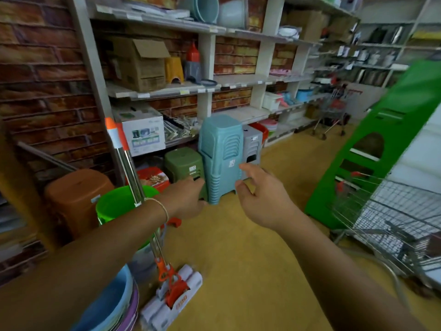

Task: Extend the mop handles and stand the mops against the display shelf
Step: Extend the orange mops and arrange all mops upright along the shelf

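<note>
Leaning against the display shelf (97,75), one mop (133,185) stands on its sponge head with handle extended; that unit looks finished. No other mop is in view. The left hand (188,199) and right hand (260,194) reach forward, loosely spread, gripping nothing. The left fingertips are hidden near the stools (220,156).

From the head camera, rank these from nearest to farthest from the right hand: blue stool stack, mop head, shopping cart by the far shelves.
1. Blue stool stack: just left of the right hand, at its fingertips.
2. Mop head: on the floor, lower left, near the camera.
3. Shopping cart: far up the aisle, upper right.
</note>
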A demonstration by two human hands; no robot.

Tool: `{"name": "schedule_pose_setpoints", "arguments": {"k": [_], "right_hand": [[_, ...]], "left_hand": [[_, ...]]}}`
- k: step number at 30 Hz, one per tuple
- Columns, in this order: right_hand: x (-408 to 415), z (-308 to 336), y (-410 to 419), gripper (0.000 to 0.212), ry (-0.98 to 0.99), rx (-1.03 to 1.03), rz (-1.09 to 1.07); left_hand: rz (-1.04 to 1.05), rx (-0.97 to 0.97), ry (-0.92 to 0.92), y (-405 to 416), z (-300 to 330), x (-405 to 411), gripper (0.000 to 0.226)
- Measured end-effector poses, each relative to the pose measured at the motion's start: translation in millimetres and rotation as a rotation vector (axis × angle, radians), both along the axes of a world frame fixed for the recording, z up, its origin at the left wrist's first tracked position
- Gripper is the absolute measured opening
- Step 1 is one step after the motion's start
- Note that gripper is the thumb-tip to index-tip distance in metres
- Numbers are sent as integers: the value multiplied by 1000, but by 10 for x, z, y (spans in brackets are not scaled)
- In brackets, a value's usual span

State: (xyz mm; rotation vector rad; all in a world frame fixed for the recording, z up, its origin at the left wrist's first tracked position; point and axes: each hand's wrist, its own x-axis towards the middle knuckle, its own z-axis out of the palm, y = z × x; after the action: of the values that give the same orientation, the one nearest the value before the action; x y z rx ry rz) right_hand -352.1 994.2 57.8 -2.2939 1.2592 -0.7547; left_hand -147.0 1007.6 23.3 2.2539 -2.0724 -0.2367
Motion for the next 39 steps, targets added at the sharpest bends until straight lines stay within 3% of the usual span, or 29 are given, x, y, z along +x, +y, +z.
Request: {"name": "schedule_pose_setpoints", "arguments": {"k": [7, 13, 18, 20, 25, 29, 39], "right_hand": [[159, -197, -1075, 52, 1, 85, 65], [329, -272, -2029, 50, 54, 84, 169], [571, -457, -2596, 49, 127, 100, 294], [743, -569, -2731, 49, 166, 118, 356], [1394, -889, -2919, 48, 245, 136, 498], [1943, -1105, -2953, 42, 326, 144, 559], [3056, -1413, -2996, 47, 437, 170, 665]], "left_hand": [[62, 13, 36, -874, -187, 143, 48], [193, 25, 47, -1521, -237, 246, 61], [302, 9, 108, -1790, -443, 340, 46], [365, 16, 120, -1798, -582, 391, 42], [520, 66, 118, -1706, -884, 826, 59], [623, 96, 87, -1585, -1158, 1323, 42], [758, 112, 186, -1413, -1692, 2446, 37]]}}
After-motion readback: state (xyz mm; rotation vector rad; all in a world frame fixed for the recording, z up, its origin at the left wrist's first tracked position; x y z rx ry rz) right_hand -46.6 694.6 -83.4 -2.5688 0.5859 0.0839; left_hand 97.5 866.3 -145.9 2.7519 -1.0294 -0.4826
